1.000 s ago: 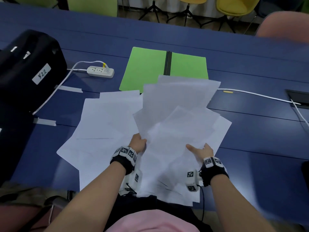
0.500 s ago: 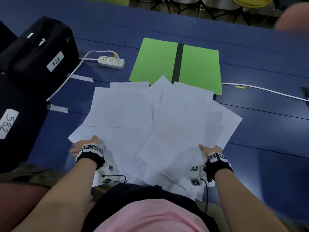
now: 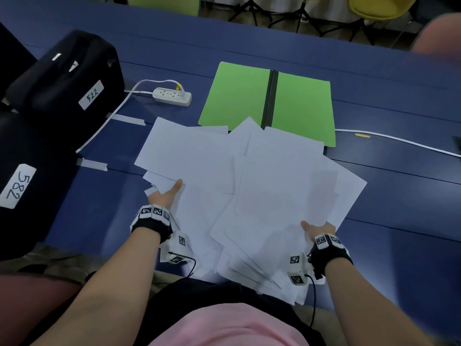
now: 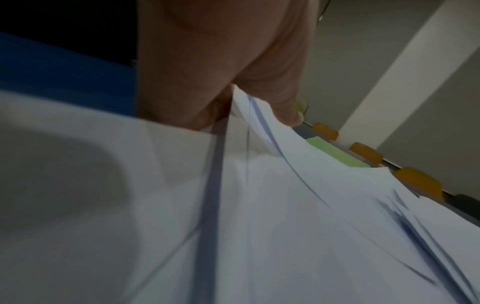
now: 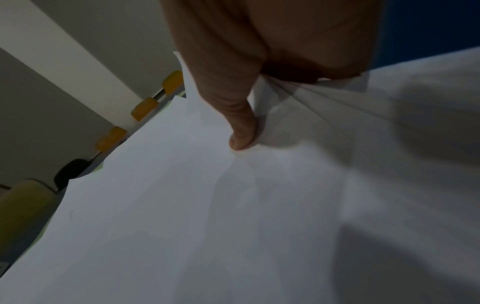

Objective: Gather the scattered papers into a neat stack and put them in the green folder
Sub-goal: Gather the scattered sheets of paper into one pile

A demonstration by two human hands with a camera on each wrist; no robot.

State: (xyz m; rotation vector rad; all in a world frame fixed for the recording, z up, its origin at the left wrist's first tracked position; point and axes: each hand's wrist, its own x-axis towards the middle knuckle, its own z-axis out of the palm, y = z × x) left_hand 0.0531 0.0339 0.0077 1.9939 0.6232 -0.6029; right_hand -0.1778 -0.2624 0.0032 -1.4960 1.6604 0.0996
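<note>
Several white papers [image 3: 262, 193] lie fanned in a loose, overlapping heap on the blue table, some hanging over its near edge. The green folder [image 3: 239, 93] lies open flat just beyond them, its near edge partly covered. My left hand [image 3: 166, 193] grips the left side of the heap, thumb on top and fingers under the sheets [image 4: 259, 127]. At the heap's right near corner my right hand [image 3: 318, 229] pinches the papers [image 5: 233, 205], thumb pressed on top and fingers hidden beneath.
Two black cases [image 3: 67, 91] labelled 522 and 582 stand at the left. A white power strip [image 3: 172, 96] and its cable lie left of the folder. Another white cable [image 3: 399, 141] runs off to the right. Chairs stand beyond the table's far edge.
My left hand has moved from the heap's near left corner up and right along its left side, pushing sheets inward. The right hand has kept its hold.
</note>
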